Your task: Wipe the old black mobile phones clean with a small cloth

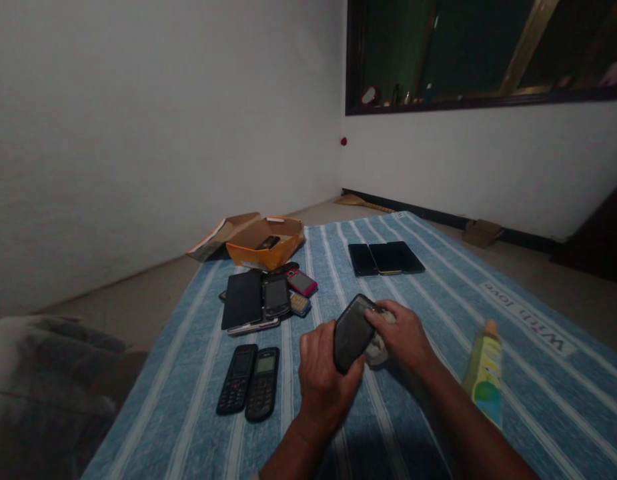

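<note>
A dark smartphone (355,333) is held tilted above the table, with my left hand (323,373) wrapped round its lower part and left side. My right hand (405,337) pinches a crumpled whitish cloth (377,350) against the phone's upper right edge, its thumb on the front. Part of the cloth hangs behind and below the phone. To the left of my left hand, two black keypad phones, one (237,380) and another (263,385), lie side by side on the striped blue tablecloth (188,400).
Farther back, a pile of phones includes a pink one (301,282) and a dark flat one (242,300). Behind it stands an open orange carton (268,253) with a phone inside. Several black smartphones (378,259) lie at the back right. A yellow-green bottle (485,373) is at right.
</note>
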Motion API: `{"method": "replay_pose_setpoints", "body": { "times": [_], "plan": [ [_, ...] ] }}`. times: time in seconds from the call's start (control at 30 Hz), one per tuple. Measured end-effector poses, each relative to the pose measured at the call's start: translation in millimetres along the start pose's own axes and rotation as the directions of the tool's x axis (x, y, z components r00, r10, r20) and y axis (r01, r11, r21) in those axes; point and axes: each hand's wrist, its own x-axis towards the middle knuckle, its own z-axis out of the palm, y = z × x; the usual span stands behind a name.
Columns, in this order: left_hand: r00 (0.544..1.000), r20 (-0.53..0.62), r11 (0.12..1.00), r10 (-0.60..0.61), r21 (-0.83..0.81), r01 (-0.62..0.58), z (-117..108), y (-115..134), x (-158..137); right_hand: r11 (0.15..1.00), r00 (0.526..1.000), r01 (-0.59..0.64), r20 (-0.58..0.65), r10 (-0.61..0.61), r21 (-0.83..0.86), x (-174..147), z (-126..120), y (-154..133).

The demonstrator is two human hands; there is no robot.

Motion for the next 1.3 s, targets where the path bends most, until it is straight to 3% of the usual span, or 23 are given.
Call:
{"method": "replay_pose_setpoints", "body": {
  "times": [0.17,0.27,0.67,0.87,0.97,1.3],
  "plan": [
    [0.999,-0.012,0.999,0.033,0.018,-0.033,12.2,-4.4,-3.1,0.939,0.998,-0.058,-0.001,0.061,-0.338,10.0,9.4,-14.8],
    [0.999,-0.008,0.999,0.04,0.023,-0.04,14.6,-8.3,-6.4,0.915,0.996,-0.07,0.016,0.083,-0.397,14.0,15.9,-17.7],
    [1.0,0.012,1.0,0.004,0.001,-0.004,11.5,-12.9,-10.1,0.998,0.996,0.036,0.087,-0.032,-0.043,25.3,16.0,3.4],
    [1.0,0.016,1.0,0.018,0.025,-0.018,11.3,-13.1,-13.4,0.94,0.998,-0.055,0.014,0.063,-0.336,17.4,21.9,-8.2],
    [1.0,0.007,1.0,0.017,0.026,-0.017,11.7,-13.5,-15.0,0.931,0.997,-0.069,0.008,0.077,-0.357,16.2,22.3,-10.1],
    [0.999,0.028,1.0,-0.027,0.002,0.027,9.9,-11.7,-13.5,0.998,0.987,0.052,0.149,-0.056,0.026,23.0,7.3,2.8]
  ]
}}
